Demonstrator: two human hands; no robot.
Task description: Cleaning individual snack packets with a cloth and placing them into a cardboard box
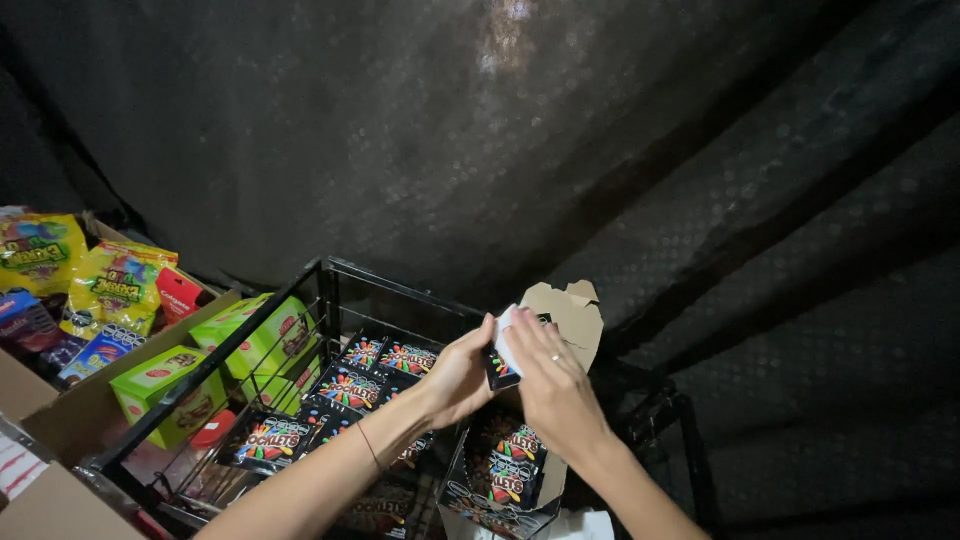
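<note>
Both hands gripped one small black candy packet (503, 362) above open cardboard box (520, 470): left hand (462, 378) pinched left edge, right hand (552, 385) clasped right side. Box sat right of wire rack (300, 300).

Dim, shadowy scene; faint glare above.

The small dark packet (502, 365) is mostly hidden between both hands. The open carton (505, 490) runs off the bottom edge.
</note>
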